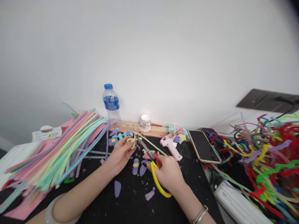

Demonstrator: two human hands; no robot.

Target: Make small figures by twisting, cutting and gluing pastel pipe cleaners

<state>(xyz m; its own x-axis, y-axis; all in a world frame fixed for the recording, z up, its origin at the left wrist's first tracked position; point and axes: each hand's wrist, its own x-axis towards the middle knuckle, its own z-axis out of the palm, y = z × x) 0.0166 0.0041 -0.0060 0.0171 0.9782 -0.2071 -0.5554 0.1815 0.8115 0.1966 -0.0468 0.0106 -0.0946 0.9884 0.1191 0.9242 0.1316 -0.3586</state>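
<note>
Above black desk (130, 210), we're pinching yellow pipe cleaner (134, 144) in left hand (119, 156), gripping yellow-handled scissors (150, 156) in right hand (170, 174).

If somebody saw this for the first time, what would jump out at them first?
Probably the tangle of bright fuzzy stems at the far right and the pastel bundle at the left. Between them, the right hand holds yellow-handled scissors near a pale yellow piece in the left hand. Behind, a blue-capped bottle stands before the white wall.
</note>
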